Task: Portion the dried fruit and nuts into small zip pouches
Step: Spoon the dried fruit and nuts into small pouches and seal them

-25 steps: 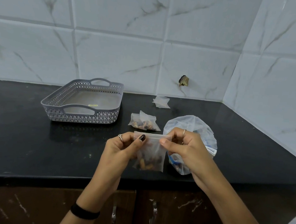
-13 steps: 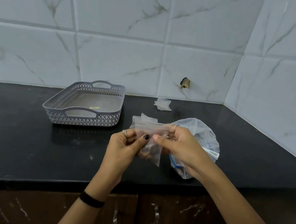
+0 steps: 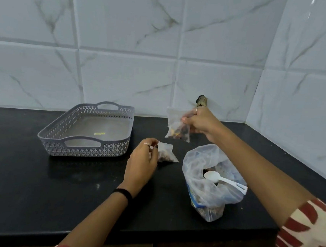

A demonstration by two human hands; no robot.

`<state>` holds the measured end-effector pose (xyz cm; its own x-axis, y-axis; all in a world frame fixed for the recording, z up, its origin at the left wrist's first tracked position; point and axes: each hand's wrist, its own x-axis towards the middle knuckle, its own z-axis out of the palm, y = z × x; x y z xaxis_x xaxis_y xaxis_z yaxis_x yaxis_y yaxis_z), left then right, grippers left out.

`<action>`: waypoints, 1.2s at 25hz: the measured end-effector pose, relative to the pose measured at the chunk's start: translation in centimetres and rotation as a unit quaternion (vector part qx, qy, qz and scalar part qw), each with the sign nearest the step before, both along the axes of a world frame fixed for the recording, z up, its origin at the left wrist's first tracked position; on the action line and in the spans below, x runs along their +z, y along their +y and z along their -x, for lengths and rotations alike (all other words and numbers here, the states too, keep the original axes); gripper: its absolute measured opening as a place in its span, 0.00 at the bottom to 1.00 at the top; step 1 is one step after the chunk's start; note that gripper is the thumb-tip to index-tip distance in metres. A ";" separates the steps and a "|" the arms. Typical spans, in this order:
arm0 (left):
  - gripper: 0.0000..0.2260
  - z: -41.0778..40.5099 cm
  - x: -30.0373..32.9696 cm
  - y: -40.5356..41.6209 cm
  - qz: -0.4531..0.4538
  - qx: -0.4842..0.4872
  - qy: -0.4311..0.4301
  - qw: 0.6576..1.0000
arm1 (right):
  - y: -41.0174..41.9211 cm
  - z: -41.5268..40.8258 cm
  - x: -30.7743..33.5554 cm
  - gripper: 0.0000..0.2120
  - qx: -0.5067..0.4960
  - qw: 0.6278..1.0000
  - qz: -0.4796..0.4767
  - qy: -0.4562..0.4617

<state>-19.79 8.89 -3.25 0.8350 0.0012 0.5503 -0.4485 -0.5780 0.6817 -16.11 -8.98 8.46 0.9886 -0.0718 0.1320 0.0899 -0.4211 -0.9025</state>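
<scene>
Counting items on the black counter (image 3: 23, 179): two small filled zip pouches, one large clear bag, one white spoon, one grey basket. Held aloft at centre right of the frame by the right hand (image 3: 202, 123): first pouch (image 3: 177, 125), clear, dark and orange fruit and nuts collected at its lower edge, fingers curled and pinching its upper right side. Found just left of centre: second pouch (image 3: 166, 152), resting on the counter, clear with dark contents, its left corner pinched by the left hand (image 3: 142, 161). Noted at lower right of centre: large bag (image 3: 210, 185), mouth open, standing on the counter, dark mix inside. Seen lying across its mouth: spoon (image 3: 218, 178), handle pointing right. Located left of centre: basket (image 3: 89, 130), perforated walls, two handles, yellow label on its floor.
</scene>
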 end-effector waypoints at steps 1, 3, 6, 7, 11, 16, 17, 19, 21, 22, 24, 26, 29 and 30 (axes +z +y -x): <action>0.11 -0.2 -0.6 0.1 -0.025 0.006 -0.013 1.000 | -0.1 -1.0 -0.6 0.05 -0.002 0.999 0.034 0.017; 0.12 -0.7 -0.9 0.5 -0.038 0.027 -0.034 0.998 | -0.2 -2.4 -1.7 0.06 0.009 0.994 0.090 0.058; 0.14 -1.3 -0.8 0.7 -0.054 0.040 -0.036 0.997 | -0.3 -4.0 -3.4 0.08 0.045 0.987 0.077 0.137; 0.14 -1.4 -0.8 0.7 -0.062 0.036 -0.035 0.997 | -0.4 -4.4 -3.9 0.07 0.053 0.982 0.080 0.165; 0.16 -1.7 -0.9 0.5 -0.091 0.027 -0.030 0.995 | -0.8 -5.5 -5.6 0.09 0.036 0.946 0.212 0.243; 0.15 -2.7 -0.7 0.3 -0.089 0.037 -0.022 0.995 | -0.9 -6.2 -5.3 0.10 0.033 0.884 0.394 0.249; 0.15 -2.9 -0.7 0.2 -0.091 0.037 -0.024 0.995 | -1.0 -6.6 -5.0 0.11 0.033 0.879 0.396 0.263; 0.14 -3.5 -0.8 0.2 -0.098 0.035 -0.030 0.994 | -1.3 -7.5 -4.1 0.15 0.015 0.887 0.378 0.265; 0.14 -4.1 -0.9 0.3 -0.101 0.032 -0.033 0.994 | -1.4 -9.0 -3.2 0.17 0.010 0.889 0.405 0.214; 0.14 -4.4 -1.0 0.3 -0.098 0.031 -0.032 0.994 | -1.2 -10.0 -2.8 0.17 0.016 0.884 0.431 0.180; 0.14 -5.0 -1.0 0.5 -0.091 0.030 -0.032 0.995 | -0.6 -12.1 -2.7 0.19 0.030 0.868 0.479 0.126; 0.13 -5.4 -1.0 0.7 -0.091 0.028 -0.034 0.995 | -0.4 -14.5 -3.1 0.20 0.029 0.860 0.498 0.105; 0.13 -5.8 -0.9 0.9 -0.101 0.023 -0.039 0.994 | -0.4 -17.3 -4.3 0.24 0.020 0.859 0.502 0.101; 0.13 -6.0 -0.9 0.9 -0.105 0.024 -0.040 0.993 | -0.3 -18.1 -4.7 0.26 0.023 0.857 0.505 0.100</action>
<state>-13.78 9.77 -4.13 0.7899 -0.0825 0.6077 -0.4657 -0.7254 0.5069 1.97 -9.32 3.73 0.9974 0.0191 -0.0697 0.0136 -0.9968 -0.0791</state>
